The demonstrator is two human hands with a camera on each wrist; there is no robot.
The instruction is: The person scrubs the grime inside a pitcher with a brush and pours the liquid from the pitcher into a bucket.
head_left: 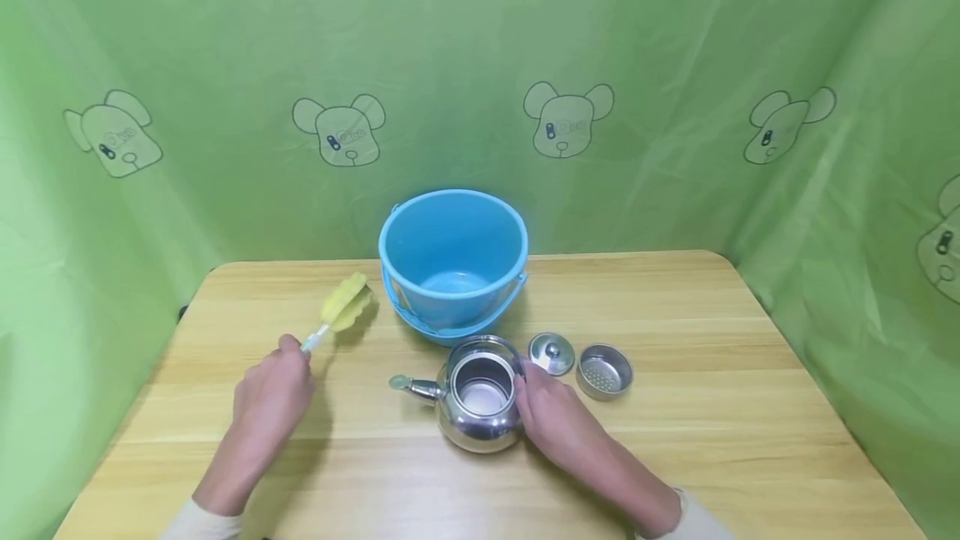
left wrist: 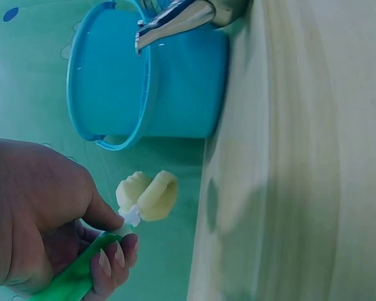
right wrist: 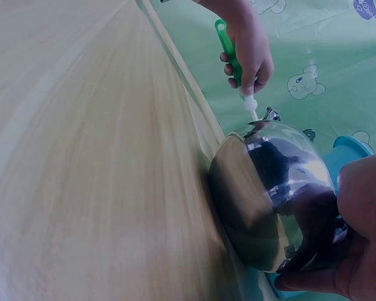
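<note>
My left hand [head_left: 274,386] grips a sponge bottle brush by its green handle [left wrist: 75,273]. The brush's yellow sponge head [head_left: 347,302] is held above the table, left of the blue bucket. A shiny steel teapot [head_left: 478,430] stands lidless on the table, its mouth facing up. Its spout, with a pale green piece at the tip [head_left: 400,382], points left. At the pot's right side, my right hand [head_left: 561,417] holds it with the fingers near the rim; the exact grip is partly hidden. The teapot's lid [head_left: 551,354] and a perforated steel strainer [head_left: 604,372] lie to its right.
The blue bucket [head_left: 454,315] stands just behind the teapot, its handle lowered at the front. Under everything is a wood-grain table [head_left: 720,407]. A green curtain [head_left: 465,40] with printed bear faces hangs behind and along both sides.
</note>
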